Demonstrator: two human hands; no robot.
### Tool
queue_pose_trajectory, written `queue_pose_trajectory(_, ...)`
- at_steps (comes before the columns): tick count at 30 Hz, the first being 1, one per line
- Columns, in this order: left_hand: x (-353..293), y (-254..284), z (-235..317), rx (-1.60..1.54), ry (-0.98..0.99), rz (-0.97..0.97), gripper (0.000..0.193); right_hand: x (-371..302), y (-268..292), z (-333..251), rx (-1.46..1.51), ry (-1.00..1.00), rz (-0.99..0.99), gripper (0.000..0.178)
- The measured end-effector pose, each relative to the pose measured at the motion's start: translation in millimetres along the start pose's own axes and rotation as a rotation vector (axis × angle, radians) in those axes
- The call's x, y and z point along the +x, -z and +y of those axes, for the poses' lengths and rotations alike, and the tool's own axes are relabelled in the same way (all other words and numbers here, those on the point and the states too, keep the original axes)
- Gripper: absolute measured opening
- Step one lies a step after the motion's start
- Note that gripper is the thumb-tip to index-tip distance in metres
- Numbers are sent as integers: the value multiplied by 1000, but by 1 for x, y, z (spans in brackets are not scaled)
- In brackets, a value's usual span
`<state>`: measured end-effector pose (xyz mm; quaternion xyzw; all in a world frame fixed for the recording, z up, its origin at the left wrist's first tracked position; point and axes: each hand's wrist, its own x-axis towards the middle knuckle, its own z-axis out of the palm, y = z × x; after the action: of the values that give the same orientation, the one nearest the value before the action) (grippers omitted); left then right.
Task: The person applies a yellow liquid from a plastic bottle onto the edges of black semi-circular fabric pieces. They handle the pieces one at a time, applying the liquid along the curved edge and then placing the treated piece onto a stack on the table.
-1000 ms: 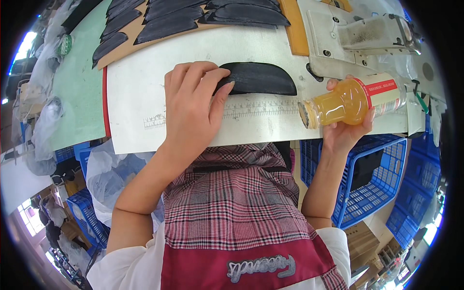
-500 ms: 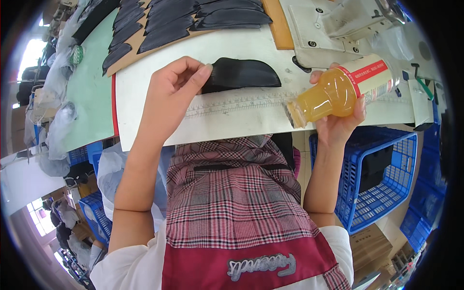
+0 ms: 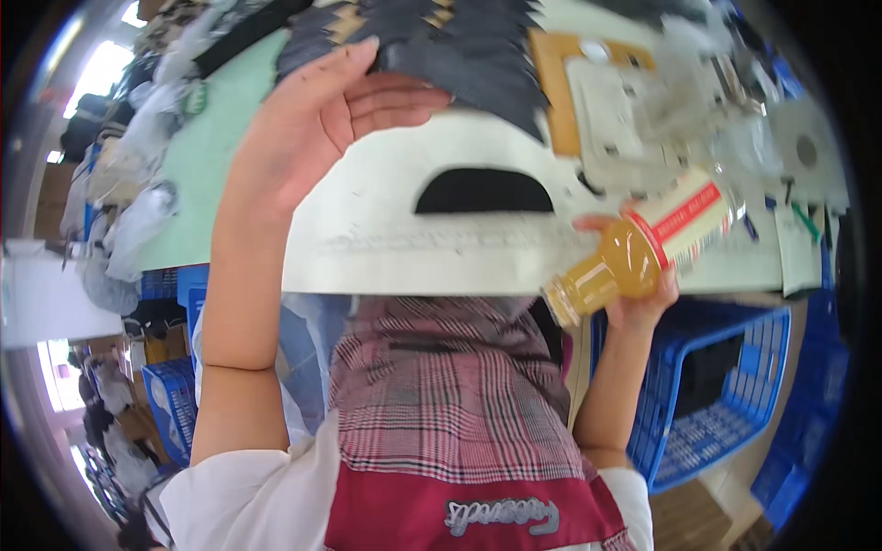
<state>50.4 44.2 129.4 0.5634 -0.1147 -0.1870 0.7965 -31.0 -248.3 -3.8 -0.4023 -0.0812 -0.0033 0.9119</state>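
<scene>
My left hand (image 3: pixel 340 115) is raised over the near edge of the rows of dark curved pieces (image 3: pixel 459 69), its fingers stretched out and thumb apart. I see nothing held in it, though the dark pieces behind the fingertips blur the view. A flat black curved piece (image 3: pixel 484 191) lies on the white work surface, just beyond a printed ruler scale (image 3: pixel 413 237). My right hand (image 3: pixel 643 298) is closed around a clear bottle (image 3: pixel 634 257) of yellow-orange liquid with a red and cream label. The bottle is tilted, its neck pointing down to the left near the table's front edge.
A pale machine base (image 3: pixel 611 119) with an orange-brown board (image 3: pixel 556 101) stands at the back right. Below the table on the right is a blue plastic crate (image 3: pixel 666 404) holding something black. A green surface (image 3: pixel 197 184) and clear plastic bags (image 3: pixel 138 119) are at the left.
My left hand has left the black piece and moved up and away to the dark rows, its fingers opening. The bottle stays in my right hand. The whole view has shifted.
</scene>
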Motion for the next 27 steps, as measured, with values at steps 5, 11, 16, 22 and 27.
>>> queue_pose_trajectory(5, 1, 92, 38, 148, -79, 278, 30, 36, -9, -1, -60, 3, -22, 83)
queue_pose_trajectory(11, 74, 194, 72, 211, -184, 257, 31, 54, -8, 8, -231, 47, 88, 87)
queue_pose_trajectory(16, 157, 243, 80, 172, -245, 199, 33, 51, -14, 17, -296, 23, 124, 88)
queue_pose_trajectory(22, 192, 313, 58, 206, -219, 267, 32, 58, -28, 19, -306, 86, 203, 85)
queue_pose_trajectory(27, 177, 377, 39, 523, -83, 561, 24, 62, -35, 21, -329, 134, 240, 84)
